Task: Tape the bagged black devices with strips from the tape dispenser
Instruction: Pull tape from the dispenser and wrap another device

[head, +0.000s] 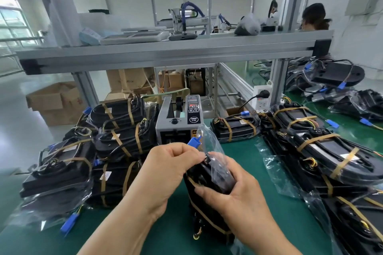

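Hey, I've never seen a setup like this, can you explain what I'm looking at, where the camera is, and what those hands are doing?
There is one picture, taken by a camera worn on a person's head, looking down at their own bare hands. The left hand and right hand hold a black device in a clear plastic bag, already wrapped with tan tape. Behind it on the green table stands a grey tape dispenser, a machine that feeds out cut strips. Stacks of taped bagged devices lie on the left, with more on the right.

both hands (165,174) on bagged black device (209,188)
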Motion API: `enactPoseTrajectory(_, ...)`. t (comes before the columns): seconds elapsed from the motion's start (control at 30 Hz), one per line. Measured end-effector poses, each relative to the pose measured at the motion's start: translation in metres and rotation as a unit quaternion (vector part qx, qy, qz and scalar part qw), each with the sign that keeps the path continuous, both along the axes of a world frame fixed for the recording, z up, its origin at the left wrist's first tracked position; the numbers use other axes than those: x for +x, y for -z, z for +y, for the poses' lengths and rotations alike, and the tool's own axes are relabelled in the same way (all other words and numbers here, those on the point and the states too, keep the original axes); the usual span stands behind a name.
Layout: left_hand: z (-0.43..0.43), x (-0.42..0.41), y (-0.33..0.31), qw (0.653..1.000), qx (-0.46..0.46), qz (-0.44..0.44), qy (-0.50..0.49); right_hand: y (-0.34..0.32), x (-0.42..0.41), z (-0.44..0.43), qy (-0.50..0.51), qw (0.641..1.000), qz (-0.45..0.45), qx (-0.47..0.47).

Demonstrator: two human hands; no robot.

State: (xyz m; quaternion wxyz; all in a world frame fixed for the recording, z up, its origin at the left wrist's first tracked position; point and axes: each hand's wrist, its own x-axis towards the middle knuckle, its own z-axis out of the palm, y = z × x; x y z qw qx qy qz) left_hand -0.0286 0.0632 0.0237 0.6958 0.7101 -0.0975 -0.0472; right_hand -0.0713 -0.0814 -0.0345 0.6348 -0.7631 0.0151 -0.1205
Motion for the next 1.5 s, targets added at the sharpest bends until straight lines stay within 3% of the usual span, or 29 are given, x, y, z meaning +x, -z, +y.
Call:
enactPoseTrajectory(0.77, -0.005, -0.01, -0.005, 0.993, 0.091, -0.046, -0.059, 0.009, 0.0, 0.001, -0.006, 1.0, -0.022, -0.019)
enactPoseTrajectory(1.5, -0.006, -0.013, -0.003, 0.995, 0.06, -0.034, -0.078, 0.008, -0.001, 0.002, -0.019, 0.999, -0.037, -0.024)
